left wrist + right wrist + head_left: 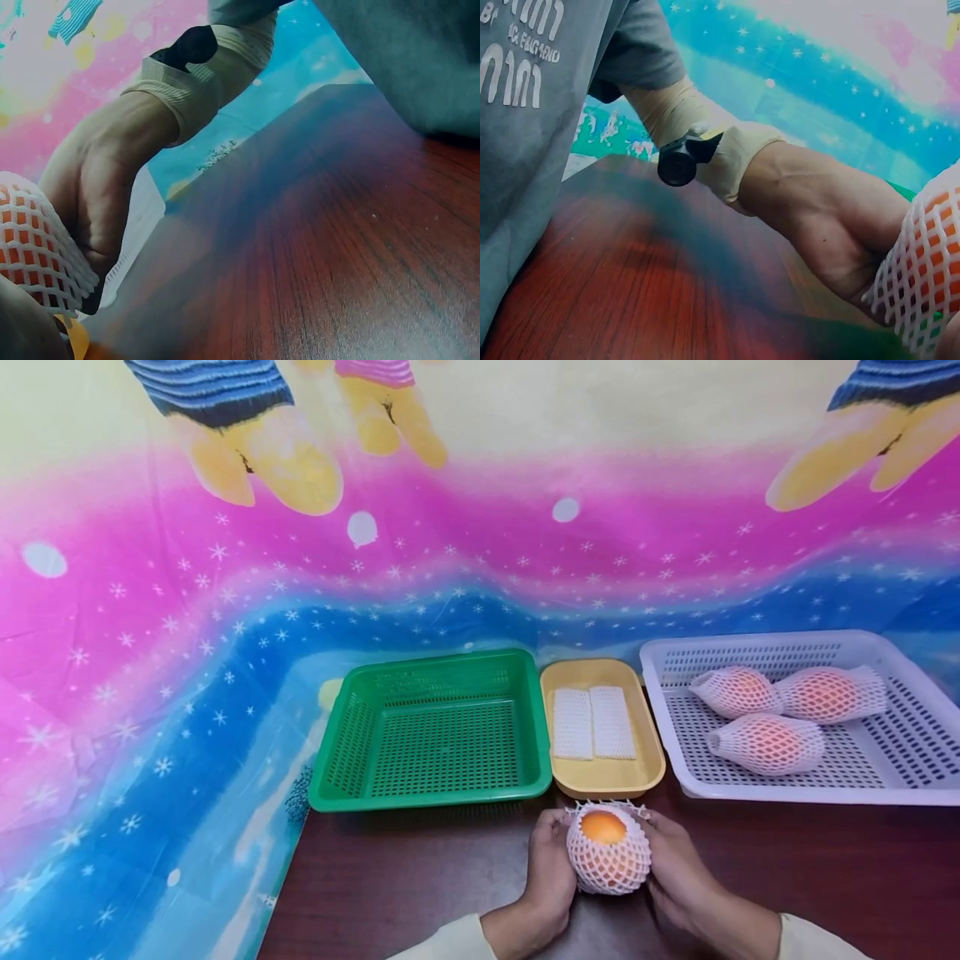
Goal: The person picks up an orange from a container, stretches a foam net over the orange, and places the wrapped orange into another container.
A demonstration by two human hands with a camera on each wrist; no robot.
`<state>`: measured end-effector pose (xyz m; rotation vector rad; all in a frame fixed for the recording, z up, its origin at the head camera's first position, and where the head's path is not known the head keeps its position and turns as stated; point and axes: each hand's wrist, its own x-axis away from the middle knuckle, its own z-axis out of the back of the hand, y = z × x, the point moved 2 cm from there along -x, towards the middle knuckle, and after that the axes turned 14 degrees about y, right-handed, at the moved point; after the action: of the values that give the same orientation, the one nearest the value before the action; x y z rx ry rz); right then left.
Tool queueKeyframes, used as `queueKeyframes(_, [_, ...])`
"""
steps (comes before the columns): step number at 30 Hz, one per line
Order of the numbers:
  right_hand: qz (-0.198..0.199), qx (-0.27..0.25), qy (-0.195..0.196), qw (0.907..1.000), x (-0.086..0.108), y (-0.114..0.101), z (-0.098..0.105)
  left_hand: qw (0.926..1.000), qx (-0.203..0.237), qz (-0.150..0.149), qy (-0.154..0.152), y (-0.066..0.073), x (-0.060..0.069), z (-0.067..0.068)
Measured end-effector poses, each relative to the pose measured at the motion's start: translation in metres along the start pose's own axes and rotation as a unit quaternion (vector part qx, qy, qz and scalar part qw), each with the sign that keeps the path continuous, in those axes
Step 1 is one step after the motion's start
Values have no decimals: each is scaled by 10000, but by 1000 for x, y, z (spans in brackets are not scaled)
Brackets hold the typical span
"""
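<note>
Low in the head view, a round orange fruit (603, 828) sits in a white foam net sleeve (609, 870), its smooth top bare through the opening. My left hand (551, 870) grips the sleeved fruit from the left, thumb at the net's upper edge. From the other side my right hand (677, 867) holds it the same way; most fingers of both hands are hidden. In the left wrist view, the net (41, 251) lies against the right hand (101, 187). The right wrist view has the left hand (832, 217) against the net (926, 262).
Behind the hands stands a yellow tray (606, 777) with two flat foam nets (573, 722). A green basket (431, 797) is to its left. To its right, a white basket (862, 781) holds three net-wrapped fruits (772, 743). A patterned cloth (480, 552) hangs behind the dark wooden table (397, 877).
</note>
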<state>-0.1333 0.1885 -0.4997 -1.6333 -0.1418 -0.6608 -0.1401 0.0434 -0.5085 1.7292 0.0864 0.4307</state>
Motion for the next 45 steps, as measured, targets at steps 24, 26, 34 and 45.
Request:
queueKeyframes(24, [213,-154,666,9974,6,-26,-5,9944,297,519,-873,31,9,9])
queueKeyframes(26, [287,36,689,9972,6,-26,-4,9877,339,475,-1448,35,11,13])
queueKeyframes(34, [1734,587,330,9825,10,-27,5,9725,44,234,-2315,46,9,21])
queueKeyframes(45, [3532,496,-2285,9059,28,-42,17,9613,145,-65,-2749,53,0,28])
